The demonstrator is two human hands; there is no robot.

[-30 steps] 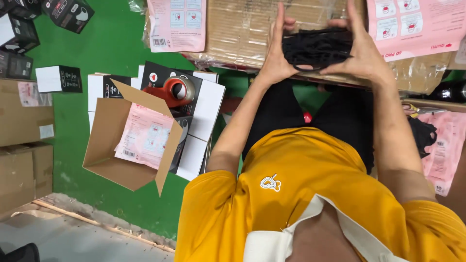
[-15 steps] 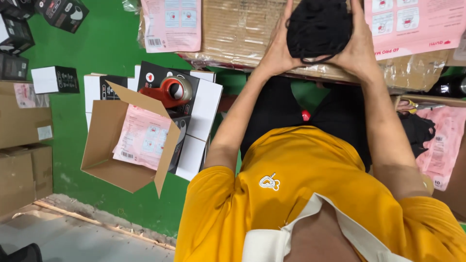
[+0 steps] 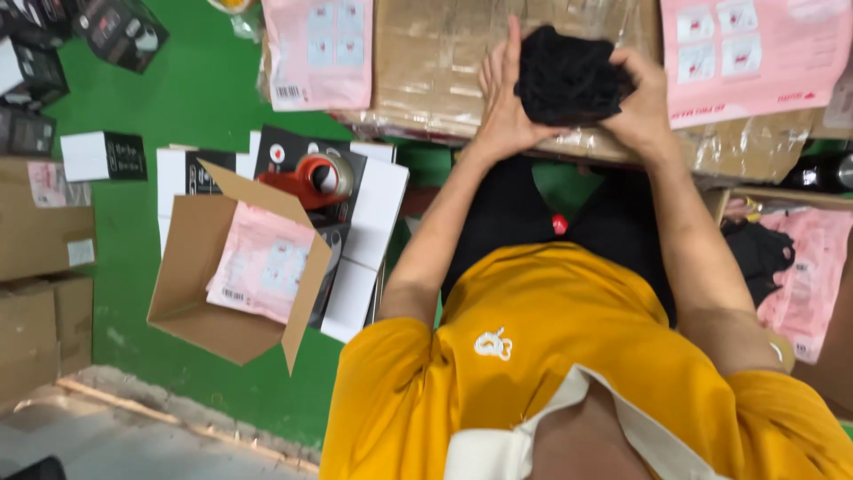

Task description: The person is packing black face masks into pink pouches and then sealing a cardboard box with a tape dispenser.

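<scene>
Both hands, left hand and right hand, press a bunched black garment against the cardboard-covered worktop, fingers closed around it. Step in hand, by judgement: folding the garment compactly. A pink mailer bag lies just beside.

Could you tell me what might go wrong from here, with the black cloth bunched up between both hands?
1. The black cloth is only loosely bunched between the left hand and right hand; a fold could slip out and unroll.
2. It is pressed on a taped cardboard box; the fabric might catch on the tape.
3. The pink mailer bag lies close and could get nudged.
</scene>
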